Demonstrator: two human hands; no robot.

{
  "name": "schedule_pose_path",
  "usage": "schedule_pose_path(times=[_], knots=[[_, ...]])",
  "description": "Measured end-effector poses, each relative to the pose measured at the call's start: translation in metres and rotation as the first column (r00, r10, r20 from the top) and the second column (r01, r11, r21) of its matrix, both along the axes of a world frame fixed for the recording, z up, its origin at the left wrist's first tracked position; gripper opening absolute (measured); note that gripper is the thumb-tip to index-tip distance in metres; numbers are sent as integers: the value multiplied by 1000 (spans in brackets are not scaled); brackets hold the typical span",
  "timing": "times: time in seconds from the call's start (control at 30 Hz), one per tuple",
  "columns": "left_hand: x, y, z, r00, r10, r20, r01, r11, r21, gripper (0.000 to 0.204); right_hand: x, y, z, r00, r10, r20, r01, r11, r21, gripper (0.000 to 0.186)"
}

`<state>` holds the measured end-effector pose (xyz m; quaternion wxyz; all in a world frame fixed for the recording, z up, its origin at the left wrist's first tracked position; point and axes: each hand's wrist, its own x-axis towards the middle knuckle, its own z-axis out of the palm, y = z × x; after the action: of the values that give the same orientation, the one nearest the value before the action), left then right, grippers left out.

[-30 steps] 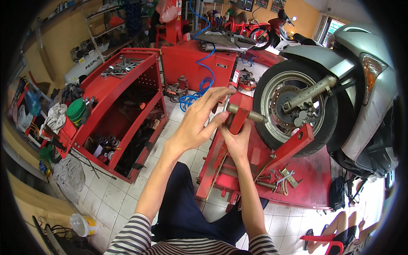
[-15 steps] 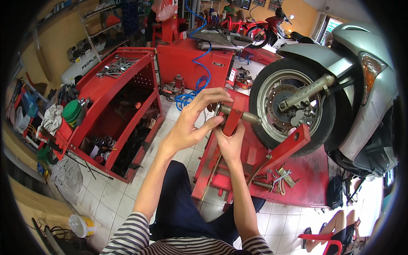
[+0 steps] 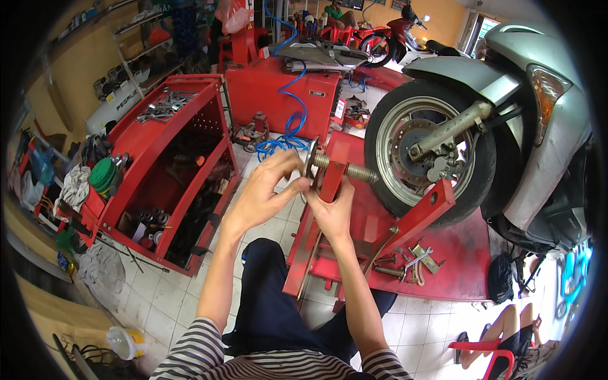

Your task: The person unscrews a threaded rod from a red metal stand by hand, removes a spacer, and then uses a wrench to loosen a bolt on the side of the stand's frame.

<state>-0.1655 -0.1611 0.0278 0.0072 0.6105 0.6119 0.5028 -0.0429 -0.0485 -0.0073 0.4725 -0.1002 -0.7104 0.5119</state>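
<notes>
A thick threaded screw [image 3: 360,172] passes through a red metal clamp bracket [image 3: 333,171], its tip close to the scooter's front tire [image 3: 384,193]. At the screw's left end is a dark round handwheel [image 3: 310,159], seen nearly edge-on. My left hand [image 3: 261,193] is just left of this wheel, fingers bent and somewhat blurred, with a gap between them and the thumb. The thumb tip is near the wheel's lower edge; whether it touches, I cannot tell. My right hand [image 3: 333,209] wraps round the bracket from below, its thumb on the left side.
The red lift platform [image 3: 459,266] carries bolts, a wrench [image 3: 419,256] and a slanted red arm [image 3: 421,215]. A red tool cart [image 3: 158,126] with wrenches on top stands left. Blue air hose [image 3: 288,136] coils on the floor ahead. A seated person's legs [image 3: 506,332] show at lower right.
My left hand has come back from over the handwheel to its left side, so the wheel now shows. My right hand keeps its hold on the bracket. The whole view has shifted slightly.
</notes>
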Motion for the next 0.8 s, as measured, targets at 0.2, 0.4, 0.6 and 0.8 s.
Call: schedule_pose_path(times=[0.2, 0.4, 0.6, 0.8], knots=[[13, 16, 17, 983, -176, 50, 151, 935, 321, 37, -2, 1, -1, 999, -30, -18, 29, 1000, -8, 30], [15, 5, 25, 988, 154, 33, -157, 980, 120, 32, -2, -2, -1, 997, -66, -28, 65, 998, -14, 26], [28, -1, 30, 998, 23, -55, -12, 980, 199, 43, -4, 0, -1, 993, -31, -117, 27, 999, -35, 22], [7, 11, 21, 996, -34, 81, 25, 994, 102, 44, 0, -1, 2, 999, -35, -41, 33, 999, -39, 20]])
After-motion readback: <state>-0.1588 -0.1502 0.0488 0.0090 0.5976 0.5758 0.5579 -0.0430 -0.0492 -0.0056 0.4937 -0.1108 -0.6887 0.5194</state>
